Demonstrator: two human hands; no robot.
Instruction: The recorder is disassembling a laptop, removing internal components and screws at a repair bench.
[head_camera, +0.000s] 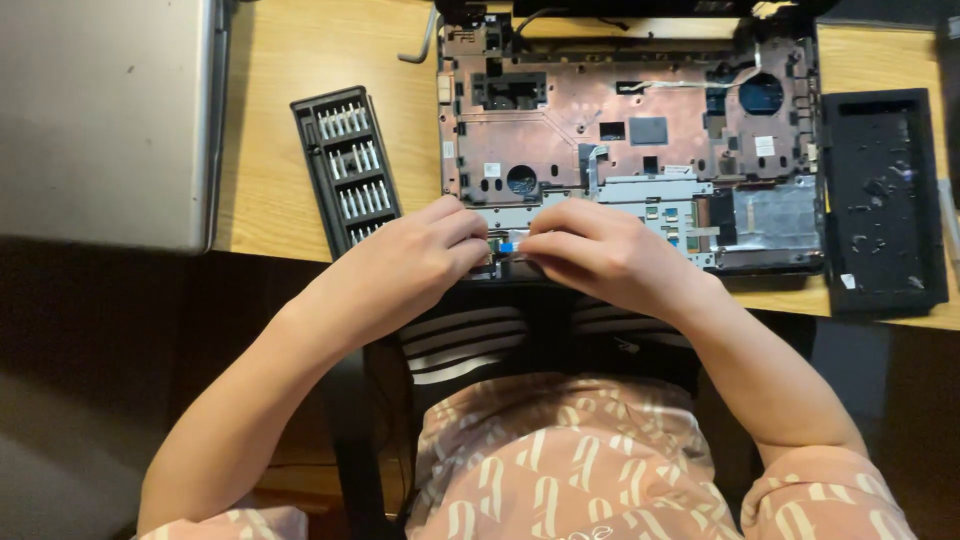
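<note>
Ribbon cable (508, 246) | thin, flat, blue-tipped, over opened copper-toned laptop base (630, 130) | both hands pinch it: left (425, 255), right (590, 250)

My fingertips (480, 250) hide the ribbon cable's ends (508, 245); the laptop chassis (620, 130) runs off the top edge — bit tips (350, 160) too small to tell.

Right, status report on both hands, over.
Left hand and right hand pinching blue-tipped ribbon cable at opened laptop front edge. Bit tray alongside, clear.
</note>
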